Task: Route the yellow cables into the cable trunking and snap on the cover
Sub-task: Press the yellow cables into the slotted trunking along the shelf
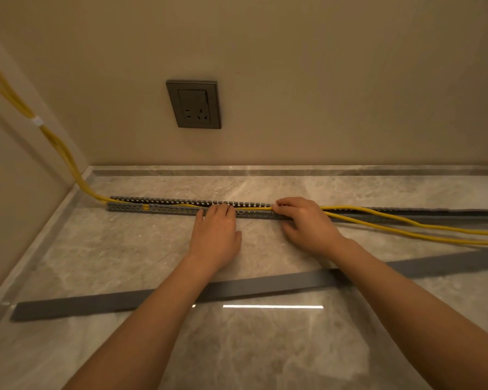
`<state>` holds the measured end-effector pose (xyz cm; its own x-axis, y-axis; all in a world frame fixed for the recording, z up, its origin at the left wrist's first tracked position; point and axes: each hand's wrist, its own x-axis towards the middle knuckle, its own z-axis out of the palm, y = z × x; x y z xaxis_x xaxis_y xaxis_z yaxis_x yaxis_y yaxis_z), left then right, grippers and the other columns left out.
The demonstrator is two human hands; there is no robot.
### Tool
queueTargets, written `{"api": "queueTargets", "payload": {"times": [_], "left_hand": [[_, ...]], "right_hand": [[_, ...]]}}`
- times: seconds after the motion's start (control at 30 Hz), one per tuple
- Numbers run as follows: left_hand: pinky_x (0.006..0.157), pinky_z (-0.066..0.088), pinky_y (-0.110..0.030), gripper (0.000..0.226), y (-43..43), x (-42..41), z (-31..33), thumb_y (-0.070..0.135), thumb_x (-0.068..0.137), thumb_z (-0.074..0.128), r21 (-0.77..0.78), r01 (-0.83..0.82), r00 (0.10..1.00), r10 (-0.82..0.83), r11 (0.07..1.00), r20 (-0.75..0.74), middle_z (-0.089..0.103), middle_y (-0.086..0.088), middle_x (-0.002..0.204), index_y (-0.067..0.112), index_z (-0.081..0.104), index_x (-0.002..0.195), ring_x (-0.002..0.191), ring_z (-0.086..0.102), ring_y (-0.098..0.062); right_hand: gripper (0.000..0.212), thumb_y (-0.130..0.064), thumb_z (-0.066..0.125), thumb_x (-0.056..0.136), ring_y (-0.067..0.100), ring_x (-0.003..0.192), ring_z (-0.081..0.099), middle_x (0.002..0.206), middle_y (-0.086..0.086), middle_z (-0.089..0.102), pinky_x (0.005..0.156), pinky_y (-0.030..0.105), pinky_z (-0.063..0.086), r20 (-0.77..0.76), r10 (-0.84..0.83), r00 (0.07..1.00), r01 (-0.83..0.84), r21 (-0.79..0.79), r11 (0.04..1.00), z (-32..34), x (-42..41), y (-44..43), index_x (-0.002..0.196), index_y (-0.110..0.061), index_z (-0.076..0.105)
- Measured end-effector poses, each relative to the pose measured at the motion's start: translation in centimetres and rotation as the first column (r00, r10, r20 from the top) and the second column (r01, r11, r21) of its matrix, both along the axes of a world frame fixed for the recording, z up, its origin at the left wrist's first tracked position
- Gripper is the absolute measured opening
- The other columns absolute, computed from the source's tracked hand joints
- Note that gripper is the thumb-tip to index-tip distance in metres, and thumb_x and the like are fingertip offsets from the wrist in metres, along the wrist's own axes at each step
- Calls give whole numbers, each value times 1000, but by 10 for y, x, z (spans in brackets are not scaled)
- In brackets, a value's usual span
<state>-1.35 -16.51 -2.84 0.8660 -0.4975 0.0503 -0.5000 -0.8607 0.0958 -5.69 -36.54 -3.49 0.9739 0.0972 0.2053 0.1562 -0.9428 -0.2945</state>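
The slotted cable trunking (158, 207) lies below the wall socket (194, 104), its right end cut off. Left hand (216, 235) presses flat, fingers open, hiding yellow cables (406, 225); right hand (304, 223) pinches them. The cover (102, 302) lies nearer.

bare left hand (215, 235), right hand (307, 223), sleeveless forearms

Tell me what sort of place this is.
Probably an indoor room corner, at floor level or on a stone ledge; I cannot tell which. A polished marble-look surface meets beige painted walls, a grey wall socket sits low on the wall, and slotted cable trunking runs along it.
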Motion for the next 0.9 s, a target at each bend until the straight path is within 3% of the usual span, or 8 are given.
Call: {"api": "queueTargets", "payload": {"times": [0.13, 0.27, 0.47, 0.6, 0.77, 0.9], "left_hand": [[115, 15, -47, 56, -8, -8, 2, 38, 91, 44, 40, -33, 999, 32, 999, 18, 36, -6, 145, 11, 32, 139, 135, 29, -23], [116, 13, -46, 60, -32, -25, 2, 39, 91, 42, 27, 64, 998, -65, 998, 25, 29, -6, 149, 12, 26, 142, 138, 23, -22], [117, 10, -44, 63, -74, -42, -1, 38, 90, 44, -40, 121, 992, -120, 992, 32, 26, -6, 151, 12, 24, 143, 140, 20, -22], [117, 10, -42, 63, -87, -46, -4, 37, 91, 44, -60, 81, 997, -80, 995, 19, 27, -7, 151, 11, 22, 145, 139, 23, -22], [117, 12, -43, 61, -88, -46, -9, 34, 91, 43, -51, 28, 1000, -28, 998, 14, 29, -5, 151, 13, 23, 145, 139, 24, -19], [116, 13, -47, 58, -89, -48, -8, 33, 90, 45, -40, 9, 1000, -8, 999, 18, 35, -2, 146, 15, 27, 143, 137, 26, -19]], "right_hand": [[50, -16, 59, 85, 25, 130, 40, 141, 9, 46, 110, 35, 27, -26, 48, 998, -48, 8, 999, -4, -8, -4, 134, -13, 48], [45, -9, 60, 85, 25, 129, 41, 137, 11, 49, 110, 35, 29, 4, 61, 998, -60, 141, 988, 2, -10, -9, 129, -11, 53], [37, -15, 64, 83, 24, 114, 50, 120, 5, 61, 97, 39, 41, 73, -92, 993, 83, 121, 989, 9, -25, -48, 120, -15, 60], [35, -22, 68, 80, 22, 102, 51, 109, 4, 62, 87, 33, 41, 71, -185, 980, 178, 87, 980, 7, -44, -85, 114, -16, 62], [31, -19, 67, 83, 25, 98, 52, 102, 8, 64, 80, 34, 42, 59, -178, 982, 171, 105, 980, 5, -54, -104, 113, -13, 63], [16, -11, 66, 84, 29, 86, 61, 90, 10, 70, 67, 40, 52, 183, -98, 978, 91, 48, 995, 14, -54, -106, 99, -9, 71]]}}
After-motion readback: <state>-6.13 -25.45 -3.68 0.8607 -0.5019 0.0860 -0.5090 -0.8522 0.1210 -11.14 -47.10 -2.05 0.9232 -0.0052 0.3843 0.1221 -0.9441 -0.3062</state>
